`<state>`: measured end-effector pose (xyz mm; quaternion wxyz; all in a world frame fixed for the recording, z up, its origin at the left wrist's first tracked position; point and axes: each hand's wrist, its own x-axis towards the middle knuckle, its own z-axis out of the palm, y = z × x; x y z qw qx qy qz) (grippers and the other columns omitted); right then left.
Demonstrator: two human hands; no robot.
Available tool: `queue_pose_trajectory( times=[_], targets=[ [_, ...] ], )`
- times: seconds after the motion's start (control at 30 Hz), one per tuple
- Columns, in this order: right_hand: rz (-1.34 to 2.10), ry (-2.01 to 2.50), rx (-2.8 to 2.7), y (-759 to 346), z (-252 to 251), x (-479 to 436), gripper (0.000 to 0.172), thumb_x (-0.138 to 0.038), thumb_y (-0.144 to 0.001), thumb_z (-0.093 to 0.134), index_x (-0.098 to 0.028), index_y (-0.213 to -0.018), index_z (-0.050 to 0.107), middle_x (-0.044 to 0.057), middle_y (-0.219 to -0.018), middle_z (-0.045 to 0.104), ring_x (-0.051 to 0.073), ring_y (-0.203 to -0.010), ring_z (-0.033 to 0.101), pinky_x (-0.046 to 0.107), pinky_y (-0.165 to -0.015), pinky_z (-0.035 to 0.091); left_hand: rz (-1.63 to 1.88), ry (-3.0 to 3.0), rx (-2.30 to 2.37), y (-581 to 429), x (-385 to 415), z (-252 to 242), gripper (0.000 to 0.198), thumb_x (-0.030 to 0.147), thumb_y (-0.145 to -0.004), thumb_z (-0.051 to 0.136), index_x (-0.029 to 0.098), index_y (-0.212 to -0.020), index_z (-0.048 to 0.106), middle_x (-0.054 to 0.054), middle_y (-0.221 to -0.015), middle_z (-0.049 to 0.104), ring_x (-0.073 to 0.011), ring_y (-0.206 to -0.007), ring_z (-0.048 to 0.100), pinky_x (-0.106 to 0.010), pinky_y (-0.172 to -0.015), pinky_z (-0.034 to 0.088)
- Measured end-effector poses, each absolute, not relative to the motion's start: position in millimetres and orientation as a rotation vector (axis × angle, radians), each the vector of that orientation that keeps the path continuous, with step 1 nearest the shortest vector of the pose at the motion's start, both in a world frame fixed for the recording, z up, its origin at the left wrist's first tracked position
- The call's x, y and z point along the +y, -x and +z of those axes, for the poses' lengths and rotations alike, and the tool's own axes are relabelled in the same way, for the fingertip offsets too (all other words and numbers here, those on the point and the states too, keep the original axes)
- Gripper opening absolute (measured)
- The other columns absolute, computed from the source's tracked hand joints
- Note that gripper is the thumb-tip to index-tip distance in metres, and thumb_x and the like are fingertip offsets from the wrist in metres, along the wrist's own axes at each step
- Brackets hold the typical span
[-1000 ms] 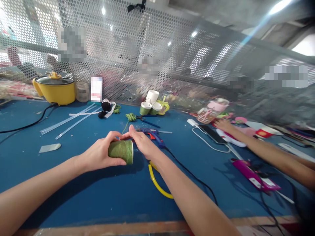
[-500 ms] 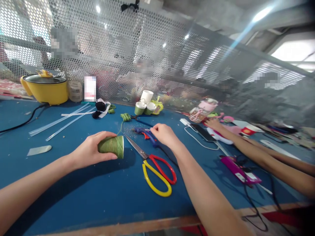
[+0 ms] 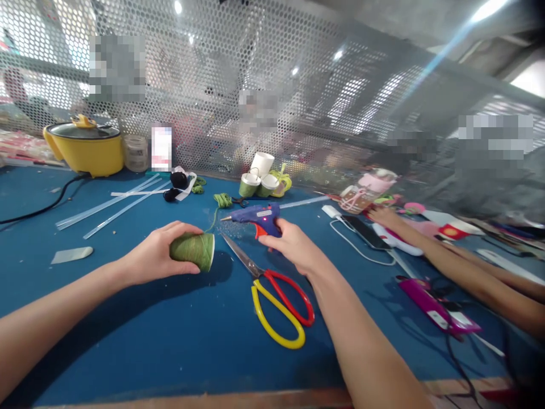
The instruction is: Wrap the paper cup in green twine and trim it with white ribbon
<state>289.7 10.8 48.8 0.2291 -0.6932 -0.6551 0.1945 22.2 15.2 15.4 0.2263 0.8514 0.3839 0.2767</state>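
My left hand (image 3: 155,253) is wrapped round a paper cup wound with green yarn (image 3: 192,251), tipped on its side with its white rim to the right. From it a strand runs back to a small bundle of green yarn (image 3: 222,200). In my right hand (image 3: 293,245) is the handle of a blue hot glue gun (image 3: 258,213), its nozzle pointing left and a clear glue stick (image 3: 304,201) sticking out behind. Below the gun lie scissors (image 3: 255,271) with one red and one yellow handle, tips toward the cup.
Yarn-wrapped cups (image 3: 258,183) stand at the back by the perforated metal screen (image 3: 204,102). At left are a yellow electric pot (image 3: 91,150), a jar and loose glue sticks (image 3: 108,204). A co-worker's arms (image 3: 426,241), a phone (image 3: 365,232) and a purple power strip (image 3: 438,307) occupy the right.
My right hand has taken hold of the glue gun and turned it upright off the table. The left hand keeps the cup in place. The view has shifted slightly right.
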Motion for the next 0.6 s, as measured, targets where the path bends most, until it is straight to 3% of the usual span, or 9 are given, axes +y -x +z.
queue_pose_trajectory(
  times=[0.13, 0.27, 0.43, 0.6],
  targets=[
    [0.859, 1.648, -1.735, -273, 65, -16, 0.022, -0.036, -0.072, 0.059, -0.014, -0.074, 0.056, 0.001, -0.059, 0.059, 0.011, -0.047, 0.054, 0.023, -0.048, 0.046, 0.762, -2.275, 1.060, -20, 19, 14, 0.052, 0.045, -0.068, 0.065, 0.020, -0.111, 0.051, -0.006, -0.104, 0.058, -0.0217, -0.090, 0.056, -0.031, -0.078, 0.046],
    [0.812, 1.622, -1.792, -261, 71, -33, 0.019, -0.035, -0.074, 0.057, -0.017, -0.069, 0.058, -0.003, -0.048, 0.055, 0.011, -0.039, 0.051, 0.023, -0.043, 0.044, 0.721, -2.143, 1.068, -19, 22, 14, 0.053, 0.047, -0.069, 0.063, 0.018, -0.111, 0.049, -0.005, -0.096, 0.060, -0.0187, -0.079, 0.057, -0.028, -0.069, 0.048],
    [0.563, 1.637, -1.997, -260, 70, -41, 0.019, -0.033, -0.075, 0.055, -0.020, -0.061, 0.057, -0.003, -0.046, 0.056, 0.013, -0.042, 0.050, 0.025, -0.046, 0.042, 0.656, -2.086, 1.112, -18, 24, 16, 0.052, 0.049, -0.068, 0.061, 0.017, -0.108, 0.050, -0.003, -0.089, 0.061, -0.0170, -0.072, 0.056, -0.027, -0.063, 0.047],
    [0.521, 1.619, -2.110, -262, 67, -41, 0.020, -0.033, -0.076, 0.053, -0.021, -0.061, 0.057, -0.003, -0.051, 0.057, 0.013, -0.047, 0.049, 0.025, -0.050, 0.043, 0.633, -2.102, 1.156, -17, 25, 17, 0.051, 0.049, -0.069, 0.060, 0.018, -0.108, 0.052, -0.003, -0.088, 0.062, -0.0173, -0.072, 0.056, -0.027, -0.064, 0.047]
  ],
)
